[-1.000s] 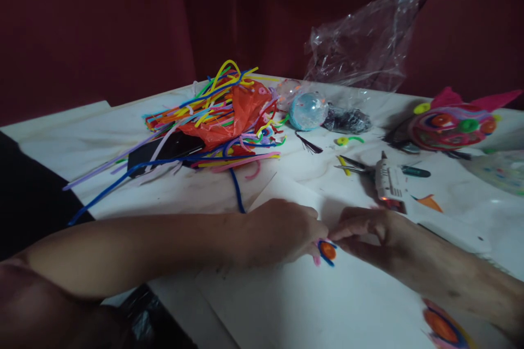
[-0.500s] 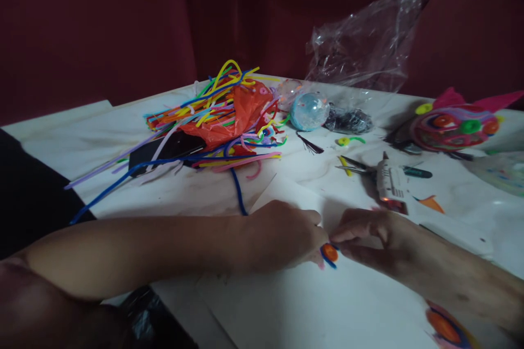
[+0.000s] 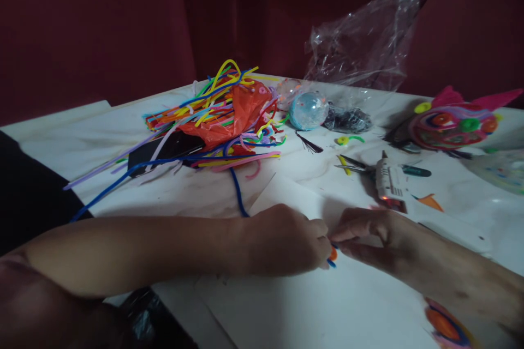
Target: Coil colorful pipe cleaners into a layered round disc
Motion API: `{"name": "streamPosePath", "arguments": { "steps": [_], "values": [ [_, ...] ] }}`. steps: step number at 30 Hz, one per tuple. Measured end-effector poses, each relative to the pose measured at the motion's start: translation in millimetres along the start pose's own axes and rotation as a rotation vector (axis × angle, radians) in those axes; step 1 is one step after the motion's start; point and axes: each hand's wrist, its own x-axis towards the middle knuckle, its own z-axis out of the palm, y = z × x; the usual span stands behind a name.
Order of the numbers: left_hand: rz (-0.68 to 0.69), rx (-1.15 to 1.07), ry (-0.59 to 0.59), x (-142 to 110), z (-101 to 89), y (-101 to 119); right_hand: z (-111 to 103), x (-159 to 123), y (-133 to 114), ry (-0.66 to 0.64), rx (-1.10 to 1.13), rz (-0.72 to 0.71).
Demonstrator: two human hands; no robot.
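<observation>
My left hand (image 3: pixel 286 240) is curled closed over a small coiled disc of pipe cleaner (image 3: pixel 332 254), orange in the middle with a blue rim. My right hand (image 3: pixel 368 234) pinches the same coil from the right, fingertips meeting the left hand's. Both rest on a white sheet of paper (image 3: pixel 311 305) near the table's front. Most of the coil is hidden behind my left fingers.
A heap of coloured pipe cleaners (image 3: pixel 213 120) with an orange bag lies at the back left. A glue gun (image 3: pixel 388 180) and pliers (image 3: pixel 356 166) lie behind my right hand. A bluish ball (image 3: pixel 309 110), a clear plastic bag (image 3: pixel 360 43), a decorated mask (image 3: pixel 450 122) and another coil (image 3: pixel 444 327) are around.
My left hand has closed further over the coil, so less of the orange disc shows now. The right hand has barely moved.
</observation>
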Motion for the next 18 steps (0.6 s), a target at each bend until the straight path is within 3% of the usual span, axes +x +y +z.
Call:
{"name": "streamPosePath", "arguments": {
  "steps": [7,13,18],
  "values": [
    [-0.017,0.116,0.033,-1.1,3.4,7.6,0.4,1.5,0.3,0.000,-0.001,-0.013],
    [-0.070,0.069,0.078,-0.8,8.3,9.3,1.0,-0.4,0.0,-0.012,-0.014,-0.014],
    [-0.106,0.022,0.047,-0.6,8.3,8.9,0.9,-1.1,-1.6,-0.022,-0.006,-0.012]
  ]
}}
